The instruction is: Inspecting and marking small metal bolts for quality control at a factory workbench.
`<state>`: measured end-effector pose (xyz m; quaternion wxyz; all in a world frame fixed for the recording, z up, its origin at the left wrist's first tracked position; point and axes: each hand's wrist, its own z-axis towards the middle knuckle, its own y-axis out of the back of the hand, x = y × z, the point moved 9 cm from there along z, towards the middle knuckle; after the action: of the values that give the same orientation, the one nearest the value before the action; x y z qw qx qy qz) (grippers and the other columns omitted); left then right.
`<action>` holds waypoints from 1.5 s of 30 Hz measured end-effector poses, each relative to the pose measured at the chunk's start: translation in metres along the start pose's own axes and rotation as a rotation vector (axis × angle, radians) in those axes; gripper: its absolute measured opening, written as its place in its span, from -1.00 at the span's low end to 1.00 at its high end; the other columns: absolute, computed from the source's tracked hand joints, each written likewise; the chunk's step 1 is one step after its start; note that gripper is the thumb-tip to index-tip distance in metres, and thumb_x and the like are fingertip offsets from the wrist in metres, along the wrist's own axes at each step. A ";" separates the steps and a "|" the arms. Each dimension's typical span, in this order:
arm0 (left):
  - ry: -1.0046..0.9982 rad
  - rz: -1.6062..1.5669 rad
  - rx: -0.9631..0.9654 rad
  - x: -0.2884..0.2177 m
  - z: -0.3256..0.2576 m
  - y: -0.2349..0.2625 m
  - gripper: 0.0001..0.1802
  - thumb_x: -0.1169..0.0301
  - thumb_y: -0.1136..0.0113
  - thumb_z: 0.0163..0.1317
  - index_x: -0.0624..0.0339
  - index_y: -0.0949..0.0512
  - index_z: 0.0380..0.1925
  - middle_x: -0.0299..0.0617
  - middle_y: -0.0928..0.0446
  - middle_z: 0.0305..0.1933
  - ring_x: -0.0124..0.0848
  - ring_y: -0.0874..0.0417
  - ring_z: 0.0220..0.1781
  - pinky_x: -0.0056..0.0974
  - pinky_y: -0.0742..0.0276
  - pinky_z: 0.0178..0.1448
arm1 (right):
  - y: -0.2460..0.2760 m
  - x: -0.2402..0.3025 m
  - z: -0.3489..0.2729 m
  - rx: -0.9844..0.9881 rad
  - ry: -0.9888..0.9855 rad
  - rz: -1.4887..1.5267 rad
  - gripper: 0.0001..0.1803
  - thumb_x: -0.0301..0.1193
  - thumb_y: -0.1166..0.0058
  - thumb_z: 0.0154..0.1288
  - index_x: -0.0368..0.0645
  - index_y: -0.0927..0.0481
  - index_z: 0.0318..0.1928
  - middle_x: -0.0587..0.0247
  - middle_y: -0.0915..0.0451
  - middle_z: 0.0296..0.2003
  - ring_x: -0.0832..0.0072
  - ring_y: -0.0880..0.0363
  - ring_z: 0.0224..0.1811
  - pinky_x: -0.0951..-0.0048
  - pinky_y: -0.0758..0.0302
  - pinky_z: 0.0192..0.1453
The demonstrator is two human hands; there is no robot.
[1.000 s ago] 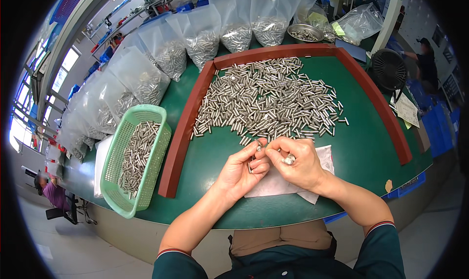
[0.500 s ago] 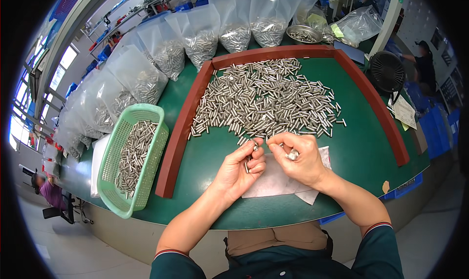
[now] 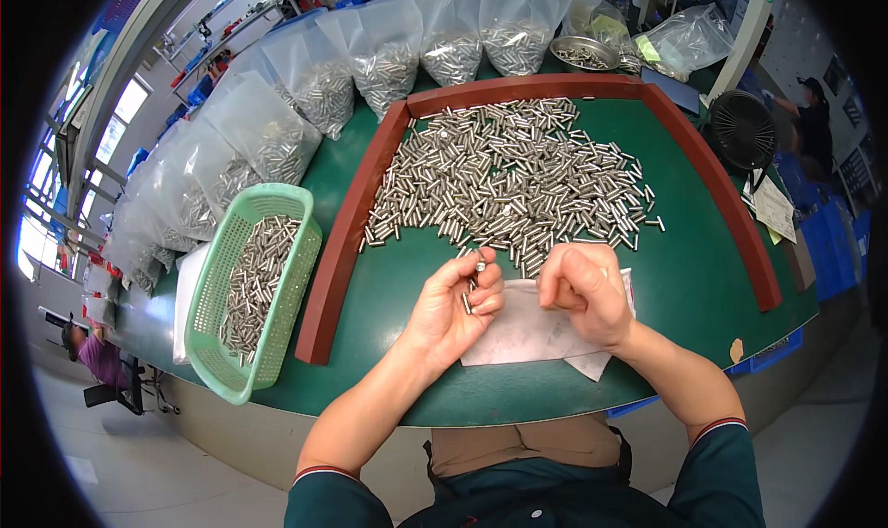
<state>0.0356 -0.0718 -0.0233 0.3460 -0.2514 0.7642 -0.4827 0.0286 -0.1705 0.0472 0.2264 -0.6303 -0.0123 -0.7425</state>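
Observation:
Small silvery metal pins [image 3: 499,181] lie heaped on the green tabletop beyond my hands. My left hand [image 3: 446,308] is closed around several of these pins, palm turned up. One pin shows between its thumb and fingertips, another pokes out lower by the curled fingers. Just to its right, my right hand [image 3: 594,299] is held with the fingers bent inward and the back of the hand up. What its fingers hold, if anything, is hidden. Beneath both hands lies a whitish, stained cloth [image 3: 518,332].
A dark red raised border [image 3: 338,269] frames the heap on three sides. Left of it stands a green perforated basket [image 3: 303,260] partly filled with pins. Clear bags of pins [image 3: 449,52] line the back and left. A metal bowl [image 3: 585,52] and black fan [image 3: 743,130] sit at far right.
My right hand has moved right, away from my left hand, and turned; the shiny metal seen in it before no longer shows. My left hand stays about where it was, still holding pins.

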 end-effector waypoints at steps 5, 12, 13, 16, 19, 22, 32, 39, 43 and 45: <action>-0.163 0.162 -0.135 -0.027 -0.003 0.007 -0.75 0.31 0.12 0.20 0.24 -0.35 -0.55 -0.17 -0.29 -0.53 -0.50 -0.21 -0.57 -0.47 -0.16 -0.52 | 0.002 -0.024 0.002 -0.012 -0.125 -0.026 -0.42 -0.10 0.43 0.28 -0.30 -0.40 -0.65 0.48 -0.06 -0.87 0.70 0.07 -0.78 0.60 0.01 -0.64; -0.375 1.065 -0.295 -0.066 -0.008 0.003 -0.77 0.33 0.10 0.27 0.27 -0.45 -0.40 -0.50 -0.09 -0.74 -0.70 -0.02 -0.71 -0.53 0.06 -0.62 | 0.010 -0.027 0.001 -0.056 -0.158 0.110 -0.49 -0.19 0.40 0.29 -0.25 -0.40 -0.66 0.51 -0.12 -0.85 0.76 0.06 -0.78 0.65 0.04 -0.66; -0.478 1.255 -0.313 -0.070 -0.011 -0.005 -0.80 0.38 0.03 0.23 0.29 -0.49 -0.42 -0.49 -0.22 -0.71 -0.73 -0.11 -0.67 -0.55 0.01 -0.59 | 0.011 -0.026 0.001 -0.058 -0.155 0.119 -0.49 -0.19 0.40 0.29 -0.25 -0.40 -0.66 0.51 -0.12 -0.85 0.76 0.06 -0.78 0.65 0.04 -0.66; -0.744 1.615 -0.324 -0.073 -0.012 -0.022 -0.84 0.45 -0.07 0.14 0.36 -0.53 -0.44 -0.36 -0.45 -0.60 -0.65 -0.34 -0.54 -0.48 -0.29 -0.45 | 0.013 -0.028 0.001 -0.069 -0.158 0.147 -0.49 -0.20 0.40 0.30 -0.25 -0.40 -0.66 0.51 -0.12 -0.85 0.76 0.05 -0.79 0.65 0.04 -0.68; -0.731 1.824 -0.427 -0.067 -0.011 -0.029 -0.80 0.39 -0.04 0.17 0.34 -0.53 -0.43 -0.36 -0.45 -0.60 -0.57 -0.37 -0.60 -0.46 -0.29 -0.47 | 0.014 -0.027 0.002 -0.077 -0.144 0.136 -0.49 -0.20 0.41 0.30 -0.26 -0.40 -0.66 0.51 -0.12 -0.86 0.76 0.04 -0.79 0.65 0.03 -0.68; -0.336 0.956 -0.185 -0.056 0.009 0.003 -0.80 0.35 0.06 0.24 0.28 -0.42 -0.38 -0.44 -0.18 -0.70 -0.63 -0.10 -0.70 -0.50 -0.03 -0.60 | 0.014 -0.027 0.002 -0.077 -0.130 0.111 -0.50 -0.23 0.41 0.30 -0.27 -0.40 -0.66 0.51 -0.13 -0.86 0.76 0.03 -0.79 0.65 0.03 -0.68; -1.907 1.629 -1.001 -0.167 -0.154 -0.076 -0.79 0.42 0.16 0.28 0.33 -0.41 -0.42 -0.26 -0.37 -0.51 -0.46 -0.34 -0.47 -0.36 -0.28 -0.39 | 0.011 -0.025 -0.002 -0.083 -0.139 0.086 -0.57 -0.33 0.39 0.24 -0.26 -0.38 -0.68 0.51 -0.11 -0.85 0.77 0.05 -0.78 0.65 0.08 -0.66; -1.325 2.308 -1.516 -0.208 -0.152 -0.033 -0.78 0.29 -0.10 0.06 0.09 -0.50 -0.30 -0.20 -0.44 -0.12 -0.20 -0.36 0.06 0.34 0.11 0.10 | 0.003 -0.020 -0.001 -0.056 -0.128 0.099 -0.57 -0.34 0.37 0.24 -0.27 -0.39 -0.69 0.49 -0.13 -0.85 0.77 0.03 -0.77 0.64 0.05 -0.65; -1.383 2.070 -0.560 -0.136 -0.071 -0.075 -0.91 0.52 -0.17 -0.07 0.25 -0.50 -0.50 -0.12 -0.45 -0.48 -0.24 -0.43 -0.39 -0.24 -0.33 -0.28 | 0.012 -0.023 -0.002 -0.075 -0.131 0.065 -0.57 -0.34 0.37 0.24 -0.28 -0.39 -0.69 0.48 -0.14 -0.84 0.77 0.02 -0.77 0.65 0.06 -0.64; -1.127 2.069 -0.367 -0.100 -0.041 -0.064 -0.92 0.49 -0.20 -0.09 0.25 -0.50 -0.59 -0.16 -0.43 -0.59 -0.27 -0.44 -0.48 -0.24 -0.34 -0.38 | 0.008 -0.022 -0.002 -0.065 -0.138 0.088 -0.57 -0.34 0.37 0.24 -0.28 -0.39 -0.69 0.48 -0.15 -0.84 0.77 0.02 -0.77 0.65 0.06 -0.64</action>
<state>0.0707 -0.0032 0.0752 0.8168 0.2617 0.4020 0.3206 0.0315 -0.1712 0.0236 0.2368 -0.6871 0.0239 -0.6865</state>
